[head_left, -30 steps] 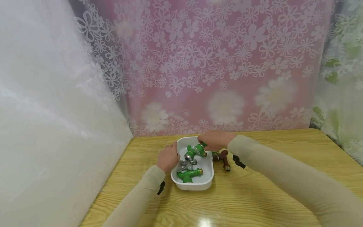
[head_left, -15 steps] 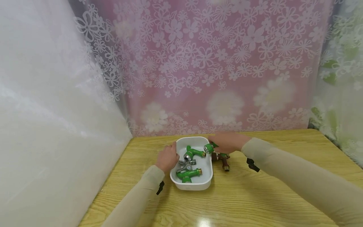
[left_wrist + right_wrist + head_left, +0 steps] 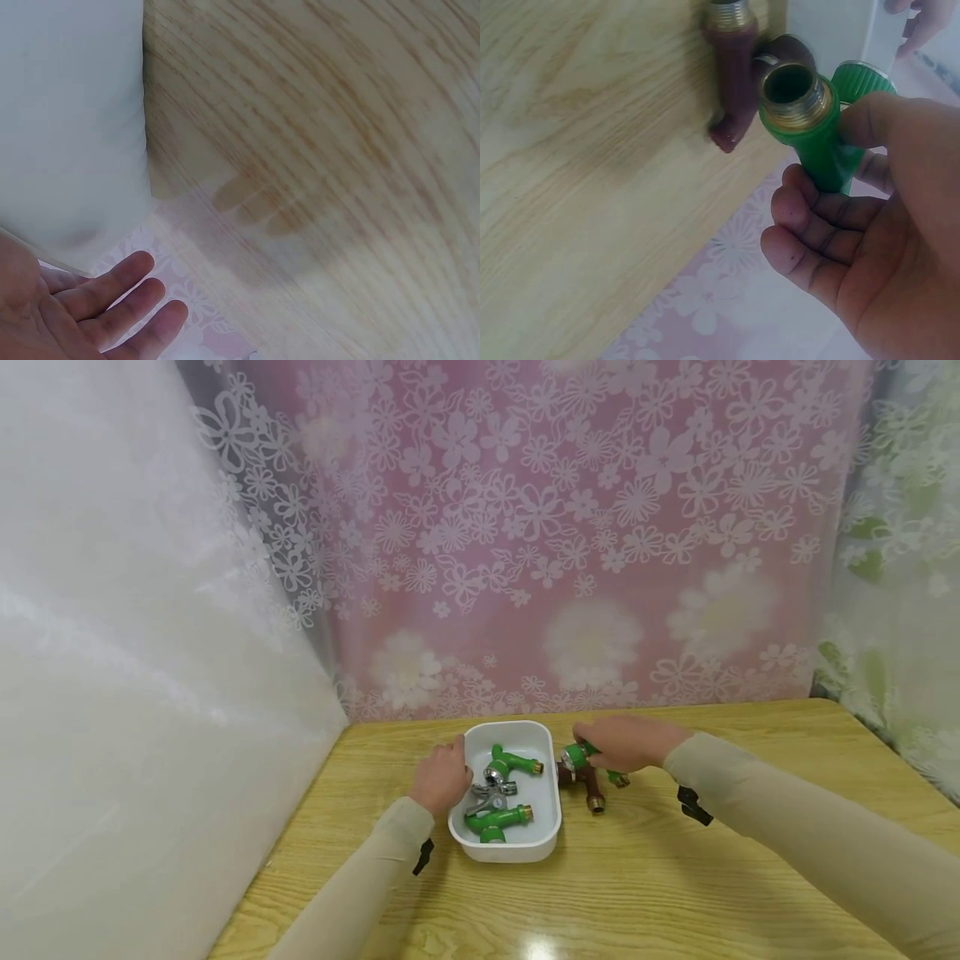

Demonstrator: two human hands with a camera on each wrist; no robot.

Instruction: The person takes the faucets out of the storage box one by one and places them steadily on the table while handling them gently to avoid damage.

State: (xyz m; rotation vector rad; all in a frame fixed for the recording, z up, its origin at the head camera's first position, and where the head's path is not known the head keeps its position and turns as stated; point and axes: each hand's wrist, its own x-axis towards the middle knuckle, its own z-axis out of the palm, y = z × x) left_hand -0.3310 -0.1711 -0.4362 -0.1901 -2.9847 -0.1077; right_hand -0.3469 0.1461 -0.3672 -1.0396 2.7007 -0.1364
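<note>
Near the desk's (image 3: 675,877) far edge, my right hand (image 3: 626,742) pinched a green faucet (image 3: 819,159), best lowered gently; my left hand's (image 3: 441,778) grip was unclear.

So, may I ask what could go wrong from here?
The green tap in the right grip might knock the brown tap, which lies just beside the tub. It could also slip if the pinch loosens. The left grip holds the tub; an uneven pull there may slide it and jostle the loose taps inside.
</note>
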